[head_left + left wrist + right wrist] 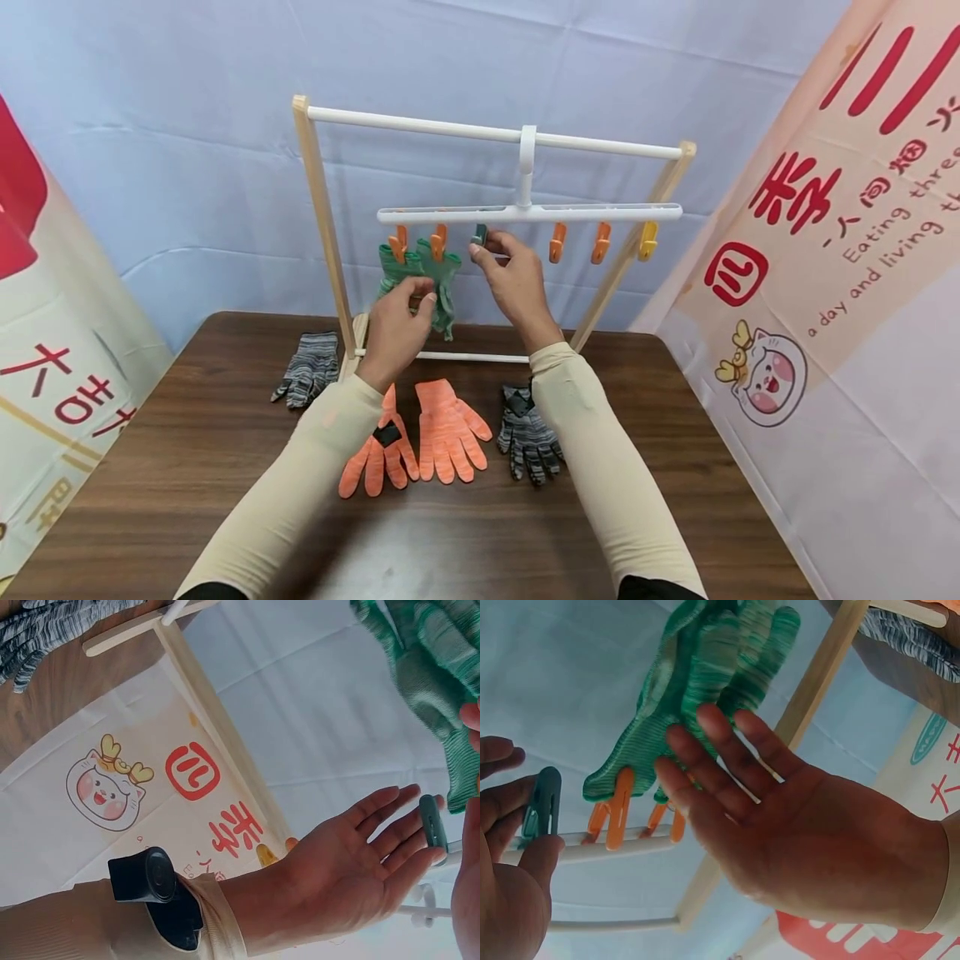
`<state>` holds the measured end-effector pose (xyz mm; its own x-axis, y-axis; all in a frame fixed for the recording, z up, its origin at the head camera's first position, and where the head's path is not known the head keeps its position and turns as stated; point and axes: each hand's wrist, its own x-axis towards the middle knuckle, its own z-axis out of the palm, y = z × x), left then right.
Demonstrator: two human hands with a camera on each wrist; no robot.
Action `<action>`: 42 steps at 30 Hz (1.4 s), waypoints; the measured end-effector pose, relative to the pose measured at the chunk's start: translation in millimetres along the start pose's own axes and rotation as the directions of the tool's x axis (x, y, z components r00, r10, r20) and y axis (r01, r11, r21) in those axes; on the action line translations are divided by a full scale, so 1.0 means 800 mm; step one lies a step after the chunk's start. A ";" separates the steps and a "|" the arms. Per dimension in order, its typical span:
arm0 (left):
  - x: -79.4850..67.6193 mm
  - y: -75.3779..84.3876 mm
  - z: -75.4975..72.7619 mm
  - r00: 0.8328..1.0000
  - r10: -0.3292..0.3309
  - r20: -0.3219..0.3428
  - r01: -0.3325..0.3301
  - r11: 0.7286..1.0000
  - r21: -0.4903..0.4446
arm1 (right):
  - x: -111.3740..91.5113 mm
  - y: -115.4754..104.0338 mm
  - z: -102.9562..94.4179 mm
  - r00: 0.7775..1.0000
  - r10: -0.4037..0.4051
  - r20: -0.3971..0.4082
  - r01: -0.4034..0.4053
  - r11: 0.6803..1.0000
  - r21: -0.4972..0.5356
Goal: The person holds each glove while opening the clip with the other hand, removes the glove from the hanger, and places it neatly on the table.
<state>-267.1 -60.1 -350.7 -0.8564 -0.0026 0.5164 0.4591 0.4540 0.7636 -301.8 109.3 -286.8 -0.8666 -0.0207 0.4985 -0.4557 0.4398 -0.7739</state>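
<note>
My right hand (517, 283) pinches a dark green clip (480, 234) under the white hanger (457, 216); thumb and fingers sit on this clip (550, 799) in the right wrist view. Left of it, a pair of green gloves (442, 279) hangs cuff-up from orange clips (439, 242). My left hand (399, 329) is in front of these gloves, its fingers loosely extended and holding nothing. In the right wrist view the left hand (780, 840) shows its palm, fingers before the green glove (649, 742); whether they touch it I cannot tell.
The hanger hooks over a rack (420, 125) with wooden legs. Orange clips (557, 243) and a yellow clip (648, 242) hang at right. On the table (180, 467) lie orange gloves (448, 429), a grey-black glove (311, 367) at left and another dark striped glove (528, 433) at right.
</note>
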 end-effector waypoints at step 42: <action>0.019 0.018 0.006 0.999 0.033 0.028 -0.036 0.991 0.129 | -0.022 0.033 0.036 0.978 0.065 0.199 -0.043 0.993 -0.110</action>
<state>-274.7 -49.4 -334.0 -0.8472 0.0370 0.5300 0.4551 0.5653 0.6880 -304.8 95.5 -327.1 -0.9174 -0.1702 0.3598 -0.3925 0.5363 -0.7472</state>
